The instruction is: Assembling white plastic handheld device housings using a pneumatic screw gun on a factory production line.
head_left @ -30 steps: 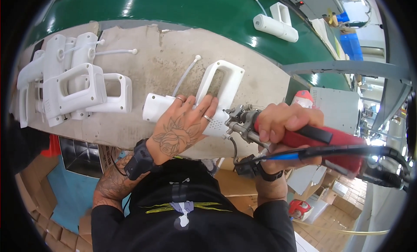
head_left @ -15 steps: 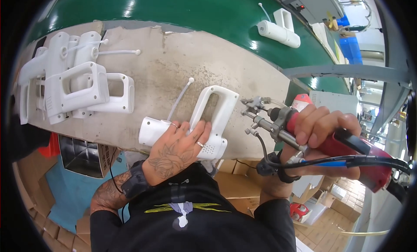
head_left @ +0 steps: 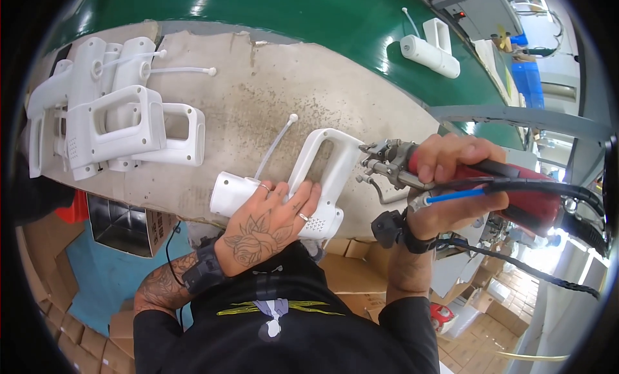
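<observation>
A white plastic housing (head_left: 340,171) with a looped handle lies in front of me, and a thin white tube (head_left: 277,145) sticks out of it. My left hand (head_left: 261,229) lies over its body, fingers curled on it, holding it against the table. In my right hand (head_left: 451,161) is a red power screwdriver (head_left: 532,203), gripped around its body and held nearly level. Its metal nose (head_left: 390,162) is at the handle's upper right corner; whether it touches I cannot tell. A black cable and a blue hose run along the tool.
Several similar white housings (head_left: 129,126) are piled at the left on the worn cardboard (head_left: 219,84). Another housing (head_left: 429,55) lies on the green surface (head_left: 303,16) at the far right. A grey metal bar (head_left: 516,115) crosses behind the screwdriver. Below the table edge stands an open box (head_left: 119,226).
My right hand has raised and turned the screwdriver, bringing its nose closer to the handle's corner. My left hand stays on the housing. The whole view has shifted slightly.
</observation>
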The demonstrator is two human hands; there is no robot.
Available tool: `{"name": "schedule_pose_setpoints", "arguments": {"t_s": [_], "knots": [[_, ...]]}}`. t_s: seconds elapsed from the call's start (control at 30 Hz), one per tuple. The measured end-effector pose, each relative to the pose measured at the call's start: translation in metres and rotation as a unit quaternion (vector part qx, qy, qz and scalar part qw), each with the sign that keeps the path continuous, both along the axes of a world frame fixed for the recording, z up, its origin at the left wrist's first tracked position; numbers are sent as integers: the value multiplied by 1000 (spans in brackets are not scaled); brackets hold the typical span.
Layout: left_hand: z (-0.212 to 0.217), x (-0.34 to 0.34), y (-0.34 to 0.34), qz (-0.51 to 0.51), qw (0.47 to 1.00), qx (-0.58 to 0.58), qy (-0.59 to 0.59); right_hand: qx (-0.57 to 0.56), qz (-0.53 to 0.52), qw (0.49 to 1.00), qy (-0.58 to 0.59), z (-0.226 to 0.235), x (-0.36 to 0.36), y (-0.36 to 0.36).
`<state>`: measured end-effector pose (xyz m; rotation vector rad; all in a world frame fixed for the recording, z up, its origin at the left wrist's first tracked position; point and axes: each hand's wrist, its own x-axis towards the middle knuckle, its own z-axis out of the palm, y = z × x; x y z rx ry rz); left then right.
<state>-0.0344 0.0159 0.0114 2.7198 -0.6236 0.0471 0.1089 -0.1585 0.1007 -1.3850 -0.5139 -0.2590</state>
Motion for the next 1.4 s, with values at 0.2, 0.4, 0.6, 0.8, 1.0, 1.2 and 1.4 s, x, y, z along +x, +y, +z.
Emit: {"name": "schedule_pose_setpoints", "arguments": {"t_s": [0.2,0.4,0.6,0.8,1.0,1.2,1.4], "knots": [[2,1,2,0,1000,-8,6,-61,-41,997,27,8,-5,7],[2,0,4,-15,1000,6,-1,100,189,974,-77,47,-3,1],[-5,-2,4,-2,1000,1,-21,22,244,969,-39,52,7,14],[-5,-3,5,-17,1000,3,-19,-46,305,948,-84,37,19,20],[-9,-5,5,-17,1000,9,-20,65,150,986,2,13,2,53],[-1,-3,6,-23,1000,-8,1,-45,52,997,26,7,-2,62],[25,-13,31,15,998,18,-52,62,76,994,-44,27,-14,41]]}}
